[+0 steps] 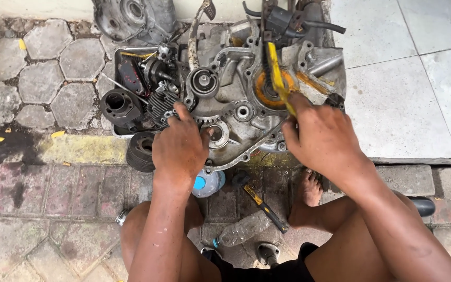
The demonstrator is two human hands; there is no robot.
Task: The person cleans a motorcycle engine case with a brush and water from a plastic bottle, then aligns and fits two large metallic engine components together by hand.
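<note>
The right hand grips a yellow-handled brush, its head on the orange ring of the engine case lying far on the pavement edge. The left hand presses flat on the case's near-left side, grasping nothing. It looks like scrubbing; next calls for steady strokes while that hand braces.

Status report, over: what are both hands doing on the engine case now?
Left hand pressing on engine case. Right hand gripping yellow brush over its orange ring. Nothing blocking either hand.

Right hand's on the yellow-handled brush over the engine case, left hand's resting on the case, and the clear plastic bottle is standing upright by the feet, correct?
Not quite: the head view shows the clear plastic bottle lying on its side on the paving. The right hand does hold the yellow-handled brush, and the left hand rests on the engine case.
</note>
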